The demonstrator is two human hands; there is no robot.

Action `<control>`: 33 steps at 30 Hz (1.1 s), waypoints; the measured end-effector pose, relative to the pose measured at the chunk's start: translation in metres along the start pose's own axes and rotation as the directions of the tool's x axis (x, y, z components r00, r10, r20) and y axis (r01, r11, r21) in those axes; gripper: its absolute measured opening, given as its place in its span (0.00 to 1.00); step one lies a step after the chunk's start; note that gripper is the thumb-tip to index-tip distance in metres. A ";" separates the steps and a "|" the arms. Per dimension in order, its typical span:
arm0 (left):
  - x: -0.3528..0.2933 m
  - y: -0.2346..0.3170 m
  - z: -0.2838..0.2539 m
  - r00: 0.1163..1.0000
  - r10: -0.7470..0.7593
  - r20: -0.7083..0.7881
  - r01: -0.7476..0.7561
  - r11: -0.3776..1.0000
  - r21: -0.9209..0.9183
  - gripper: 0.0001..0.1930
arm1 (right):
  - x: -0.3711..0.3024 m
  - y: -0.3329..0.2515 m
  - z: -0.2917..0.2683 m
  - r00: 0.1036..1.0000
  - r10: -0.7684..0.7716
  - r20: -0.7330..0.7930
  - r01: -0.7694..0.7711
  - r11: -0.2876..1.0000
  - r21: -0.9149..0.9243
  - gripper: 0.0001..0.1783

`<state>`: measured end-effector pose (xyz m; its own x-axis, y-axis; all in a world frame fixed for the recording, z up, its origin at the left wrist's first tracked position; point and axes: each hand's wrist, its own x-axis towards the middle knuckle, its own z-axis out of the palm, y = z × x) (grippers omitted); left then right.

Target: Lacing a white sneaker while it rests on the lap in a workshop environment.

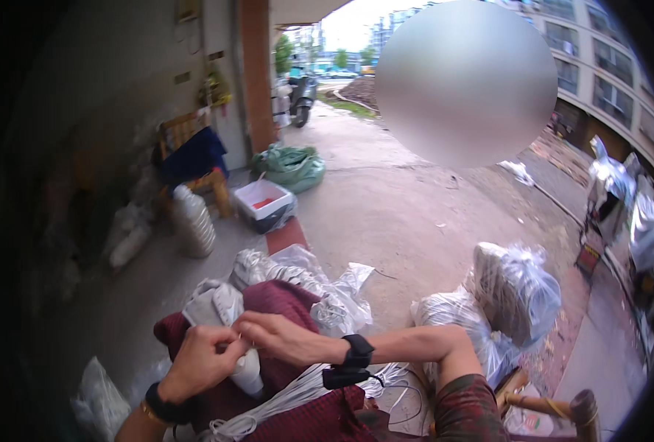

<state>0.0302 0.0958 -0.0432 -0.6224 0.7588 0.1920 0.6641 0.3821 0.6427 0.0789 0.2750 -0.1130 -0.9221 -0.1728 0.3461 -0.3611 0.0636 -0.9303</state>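
My left hand (198, 361) and my right hand (279, 339) meet over my lap, fingertips pinched close together. Whatever lies between the fingers is too small to make out. Just below them a white, tapered, cup-like piece (247, 374) rests on a dark red patterned cloth (286, 298) that covers my lap. Past the hands lies a pale grey-white object (216, 300) whose kind is unclear. A loose bundle of thin white cables (290, 401) runs across the cloth beneath my right forearm. Both wrists wear black bands.
Clear bags of white cable coils (452, 317) stand at the right, with another coil bundle (275, 271) ahead. A white-and-dark box (264, 199), a green sack (290, 166) and a large plastic bottle (194, 221) stand left of centre. A wooden stool-like frame (540, 404) is close at the right.
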 end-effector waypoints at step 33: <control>-0.024 -0.132 0.010 0.938 -0.342 -0.056 0.279 0.842 -0.462 0.08 | 0.048 0.035 0.004 0.997 0.033 0.064 0.011 0.804 -0.594 0.11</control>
<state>-0.0382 0.0324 -0.1398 -0.8341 0.5516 0.0022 0.1939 0.2894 0.9374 0.0226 0.2651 -0.1295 -0.9229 -0.2328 0.3068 -0.3833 0.6331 -0.6725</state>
